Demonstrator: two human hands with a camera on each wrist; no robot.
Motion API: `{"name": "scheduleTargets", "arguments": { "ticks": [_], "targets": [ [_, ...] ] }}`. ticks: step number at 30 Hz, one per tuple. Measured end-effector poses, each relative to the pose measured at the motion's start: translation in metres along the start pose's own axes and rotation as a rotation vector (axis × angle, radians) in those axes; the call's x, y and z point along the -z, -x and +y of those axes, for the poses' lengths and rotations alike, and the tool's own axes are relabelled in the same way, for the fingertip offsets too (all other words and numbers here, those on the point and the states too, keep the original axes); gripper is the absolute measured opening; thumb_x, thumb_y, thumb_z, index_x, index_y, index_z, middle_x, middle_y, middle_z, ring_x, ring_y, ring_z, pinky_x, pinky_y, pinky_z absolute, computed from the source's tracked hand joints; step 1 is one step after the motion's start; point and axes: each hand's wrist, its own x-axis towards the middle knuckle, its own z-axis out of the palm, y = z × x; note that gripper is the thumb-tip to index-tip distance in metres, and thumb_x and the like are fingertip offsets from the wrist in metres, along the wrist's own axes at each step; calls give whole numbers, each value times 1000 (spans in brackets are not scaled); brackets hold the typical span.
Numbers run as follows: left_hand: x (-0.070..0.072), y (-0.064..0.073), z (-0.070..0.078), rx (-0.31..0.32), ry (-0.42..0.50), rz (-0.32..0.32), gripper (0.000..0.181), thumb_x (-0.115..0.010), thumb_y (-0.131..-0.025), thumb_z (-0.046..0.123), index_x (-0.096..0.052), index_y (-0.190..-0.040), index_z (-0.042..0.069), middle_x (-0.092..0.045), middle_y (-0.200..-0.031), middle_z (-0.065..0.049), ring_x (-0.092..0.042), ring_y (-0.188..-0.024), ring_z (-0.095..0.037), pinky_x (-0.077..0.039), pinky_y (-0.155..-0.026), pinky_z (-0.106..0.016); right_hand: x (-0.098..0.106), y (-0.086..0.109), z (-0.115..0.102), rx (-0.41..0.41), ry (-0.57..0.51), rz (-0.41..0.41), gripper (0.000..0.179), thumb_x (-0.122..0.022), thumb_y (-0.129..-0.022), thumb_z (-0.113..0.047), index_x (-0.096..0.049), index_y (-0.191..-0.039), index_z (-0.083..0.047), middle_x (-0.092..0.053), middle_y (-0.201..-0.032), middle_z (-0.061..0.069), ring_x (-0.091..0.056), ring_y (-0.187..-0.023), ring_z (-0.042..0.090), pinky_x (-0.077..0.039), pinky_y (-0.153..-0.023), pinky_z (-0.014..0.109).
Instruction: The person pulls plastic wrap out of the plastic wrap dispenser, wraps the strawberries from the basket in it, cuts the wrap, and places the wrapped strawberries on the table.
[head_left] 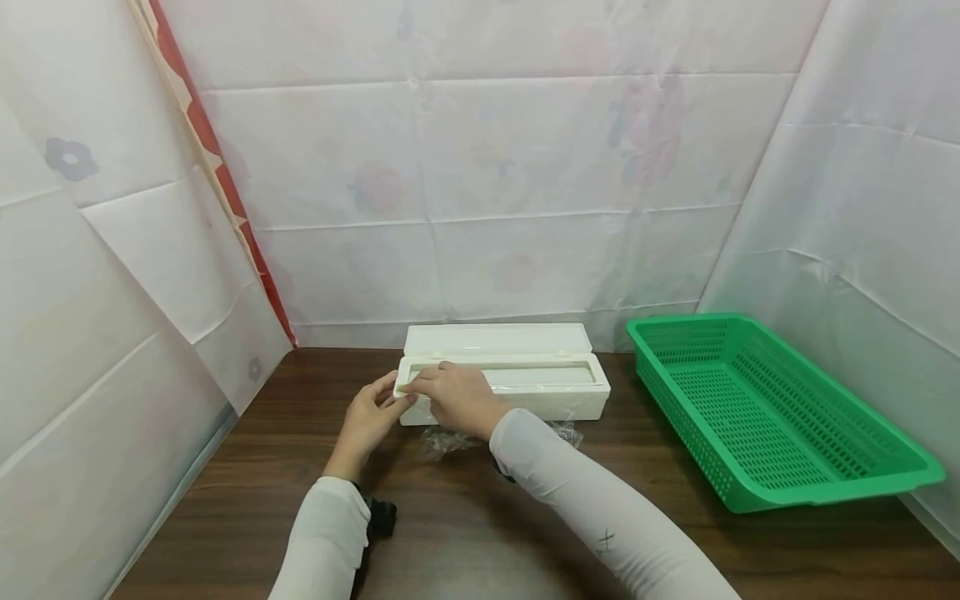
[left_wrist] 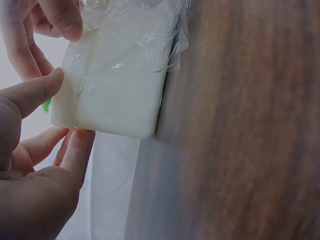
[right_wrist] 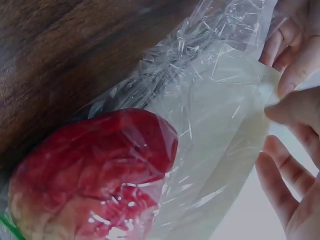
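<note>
A long white box (head_left: 540,407) lies on the table with its hinged lid (head_left: 498,338) raised at the back. At its left front corner my left hand (head_left: 367,421) holds the end, thumb on the front face and fingers around the side. Beside it, my right hand (head_left: 463,400) reaches across and pinches clear plastic film (right_wrist: 225,75) against the box's front rim. That film drapes over the front face and bunches at the table. In the right wrist view, a glossy red rounded shape (right_wrist: 95,170) shows by the film; its kind is unclear.
A green perforated plastic basket (head_left: 817,492) stands to the right of the box. The dark wood table (head_left: 247,517) runs between white cloth walls (head_left: 480,167) at the back and both sides.
</note>
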Motion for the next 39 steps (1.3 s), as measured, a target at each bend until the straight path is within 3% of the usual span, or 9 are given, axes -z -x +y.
{"name": "scheduleTargets", "arguments": {
  "ticks": [4, 8, 11, 16, 22, 27, 32, 36, 39],
  "targets": [
    [-1, 0, 1, 0, 13, -16, 70, -73, -95, 27, -42, -151, 1, -49, -141, -24, -50, -132, -34, -45, -104, -37, 3, 1, 3, -46, -112, -53, 42, -66, -94, -20, -65, -134, -33, -62, -133, -12, -63, -101, 14, -53, -62, 25],
    [-2, 0, 2, 6, 31, -32, 70, -73, -95, 25, -40, -152, 1, -49, -142, -24, -50, -132, -34, -45, -104, -38, 7, 4, 9, -135, -333, -82, 40, -61, -97, -18, -63, -136, -24, -61, -135, -5, -60, -87, 12, -48, -59, 23],
    [-3, -1, 3, 19, 39, -34, 70, -73, -94, 25, -40, -152, 1, -46, -143, -23, -49, -133, -34, -45, -104, -39, 9, 8, 15, -184, -482, -67, 39, -59, -98, -13, -62, -136, -17, -60, -134, -1, -56, -80, 10, -48, -64, 22],
    [-4, 0, 5, 26, 41, -28, 71, -73, -94, 23, -40, -152, -1, -45, -143, -25, -48, -133, -38, -44, -105, -43, 10, 16, 25, -225, -652, -7, 33, -55, -101, -10, -61, -133, -13, -61, -130, 3, -64, -94, 11, -53, -79, 25],
    [-2, 0, 6, 19, 37, -42, 72, -73, -94, 23, -38, -152, -2, -41, -146, -25, -47, -134, -39, -42, -107, -45, 18, 24, 34, -223, -704, 52, 31, -54, -100, -8, -63, -130, -8, -63, -127, 5, -66, -99, 16, -53, -86, 29],
    [2, 1, 8, 8, 26, -74, 82, -72, -95, 26, -26, -155, -5, -35, -151, -27, -43, -136, -41, -43, -106, -50, 28, 32, 37, -168, -692, 89, 31, -55, -100, -6, -62, -130, -5, -64, -126, 7, -65, -97, 17, -53, -89, 34],
    [5, 4, 15, -5, -42, -53, 82, -71, -96, 31, -26, -158, 3, -26, -154, -26, -38, -137, -42, -42, -105, -55, 31, 41, 38, -133, -673, 104, 30, -57, -98, -5, -63, -127, -5, -65, -126, 7, -65, -99, 21, -52, -91, 38],
    [5, 6, 26, -125, -123, 57, 69, -72, -94, 27, -41, -152, 8, -32, -148, -24, -40, -133, -39, -43, -104, -54, 32, 48, 40, -125, -642, 78, 29, -59, -97, -5, -64, -126, -6, -65, -126, 6, -63, -104, 24, -52, -92, 38],
    [4, 8, 36, -288, -189, 115, 55, -75, -93, 21, -54, -143, 8, -45, -139, -20, -49, -123, -35, -48, -97, -52, 33, 54, 43, -127, -623, 46, 30, -61, -97, -6, -64, -127, -7, -64, -126, 4, -61, -107, 23, -51, -93, 37]
  ]
}}
